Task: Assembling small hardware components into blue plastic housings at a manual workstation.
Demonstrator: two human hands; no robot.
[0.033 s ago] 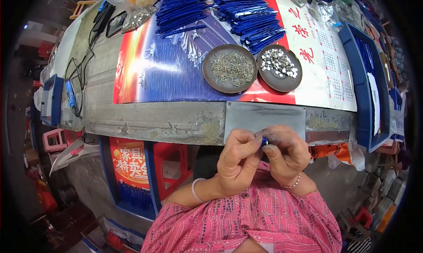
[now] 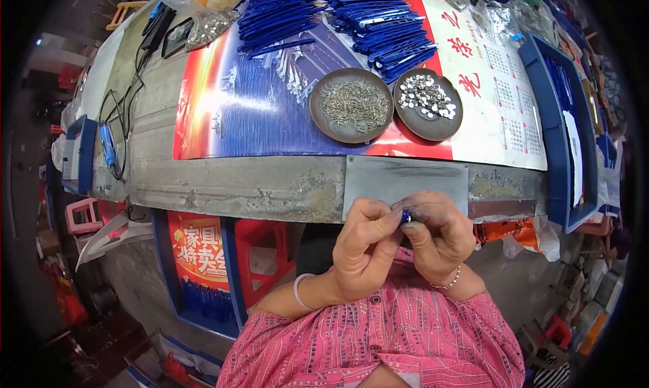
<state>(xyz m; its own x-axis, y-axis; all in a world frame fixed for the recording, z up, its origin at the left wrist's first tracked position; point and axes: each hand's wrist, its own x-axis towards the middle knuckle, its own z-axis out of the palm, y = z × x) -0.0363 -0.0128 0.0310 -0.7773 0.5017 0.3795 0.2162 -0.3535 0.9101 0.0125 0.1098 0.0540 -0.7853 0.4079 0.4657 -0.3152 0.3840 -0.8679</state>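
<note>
Just in front of the table's near edge, my left hand (image 2: 368, 243) and my right hand (image 2: 439, 236) meet at the fingertips. Both are closed in a pinch around a small dark-blue piece (image 2: 405, 217) with a bright spot at its end. Fingers cover most of it, so its full shape is hidden. Beyond the hands stand two round brown dishes. The left dish (image 2: 318, 121) holds many thin metal pins (image 2: 355, 106); the right dish (image 2: 443, 132) holds small shiny round pieces (image 2: 427, 96). Long glossy blue strips (image 2: 382, 33) lie in heaps behind them.
A grey metal plate (image 2: 405, 178) lies at the table edge under the hands. Blue bins stand at the right (image 2: 556, 138) and below left (image 2: 236, 273). A red stool (image 2: 260, 259) is beside the lower bin. A cable (image 2: 125, 117) runs along the table's left.
</note>
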